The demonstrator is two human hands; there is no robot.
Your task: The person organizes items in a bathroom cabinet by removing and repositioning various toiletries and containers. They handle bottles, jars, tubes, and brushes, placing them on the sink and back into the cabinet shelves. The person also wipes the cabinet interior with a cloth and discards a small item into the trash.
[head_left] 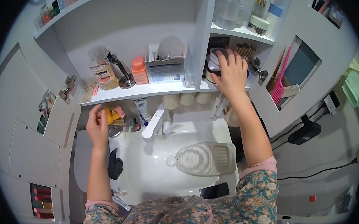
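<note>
A white round jar (212, 58) stands in the cabinet's lower right compartment, directly under the right hand (230, 70). The fingers spread over its top, with the thumb lower, toward the shelf's front edge; I cannot tell whether they grip it. Dark and pale round items show below the jar, partly hidden. Just right of the fingertips is a bundle of brown sticks (245, 51); a lidded tub (258, 25) sits on the shelf above.

Left of the partition (202, 38) stand a packet (165, 72), an orange bottle (139, 71), a razor (122, 68) and an amber bottle (103, 74). Below them, the left hand (97, 127) has loosely bent fingers just beside a yellow item (112, 115); I cannot tell whether they touch or hold it.

Near it are a tube (142, 108) and the tap (153, 124). A washboard (203, 158) lies in the sink (139, 173), a phone (214, 191) on its near edge. A pink comb (279, 87) stands in the right door.
</note>
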